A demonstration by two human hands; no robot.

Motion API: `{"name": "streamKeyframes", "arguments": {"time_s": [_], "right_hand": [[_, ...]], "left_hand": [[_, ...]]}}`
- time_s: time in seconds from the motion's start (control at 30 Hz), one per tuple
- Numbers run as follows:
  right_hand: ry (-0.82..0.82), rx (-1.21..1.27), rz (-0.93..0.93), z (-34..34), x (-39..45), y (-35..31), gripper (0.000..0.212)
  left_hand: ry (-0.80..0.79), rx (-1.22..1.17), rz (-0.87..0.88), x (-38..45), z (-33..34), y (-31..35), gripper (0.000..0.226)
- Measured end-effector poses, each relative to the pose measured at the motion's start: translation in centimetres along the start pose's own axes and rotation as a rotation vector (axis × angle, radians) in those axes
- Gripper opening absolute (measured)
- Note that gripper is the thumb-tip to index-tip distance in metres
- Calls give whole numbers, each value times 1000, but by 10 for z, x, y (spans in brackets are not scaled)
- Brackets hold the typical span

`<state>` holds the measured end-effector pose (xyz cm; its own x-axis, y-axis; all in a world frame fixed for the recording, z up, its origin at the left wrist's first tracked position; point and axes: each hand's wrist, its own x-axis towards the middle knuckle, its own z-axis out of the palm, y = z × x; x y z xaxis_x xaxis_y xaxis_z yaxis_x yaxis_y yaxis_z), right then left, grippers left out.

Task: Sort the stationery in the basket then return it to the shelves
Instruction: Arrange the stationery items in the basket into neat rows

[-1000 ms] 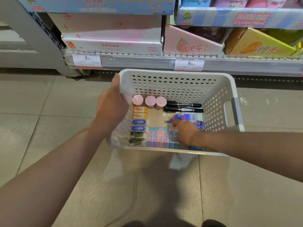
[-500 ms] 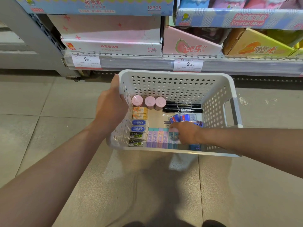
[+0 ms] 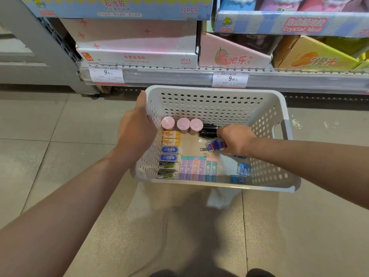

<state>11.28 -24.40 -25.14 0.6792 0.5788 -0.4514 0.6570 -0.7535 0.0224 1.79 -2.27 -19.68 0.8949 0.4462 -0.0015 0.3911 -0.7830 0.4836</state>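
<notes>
A white perforated basket (image 3: 215,92) sits on the floor below the shelf. My left hand (image 3: 135,130) grips its left rim. Inside, three pink round tubs (image 3: 182,123) stand at the back beside black markers (image 3: 208,131). Boxed erasers (image 3: 169,154) line the left wall, and pastel packs (image 3: 197,167) lie in a row along the front. My right hand (image 3: 235,138) is inside the basket, closed on blue-and-red packets (image 3: 216,145) lifted off the bottom. Two small blue items (image 3: 242,168) lie at the front right.
The shelf edge (image 3: 179,76) with two price tags runs just behind the basket. Pink, blue and yellow display boxes (image 3: 137,43) fill the shelf above. Grey floor tiles (image 3: 60,156) surround the basket. My feet show at the bottom edge.
My right hand moved from the pastel packs at the front toward the back right and picked up the blue-and-red packets, uncovering the small blue items. My left hand stayed on the rim.
</notes>
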Motion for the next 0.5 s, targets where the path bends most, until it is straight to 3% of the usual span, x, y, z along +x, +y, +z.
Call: {"name": "streamKeyframes", "arguments": {"time_s": [0.23, 0.4, 0.5], "right_hand": [[11, 16, 7, 3, 1, -2, 26], [-32, 254, 49, -14, 4, 2, 10], [-82, 340, 80, -26, 5, 10, 13]], "left_hand": [[-3, -9, -9, -2, -3, 5, 56], [4, -9, -1, -1, -1, 2, 55], [5, -10, 0, 0, 0, 1, 57]]}}
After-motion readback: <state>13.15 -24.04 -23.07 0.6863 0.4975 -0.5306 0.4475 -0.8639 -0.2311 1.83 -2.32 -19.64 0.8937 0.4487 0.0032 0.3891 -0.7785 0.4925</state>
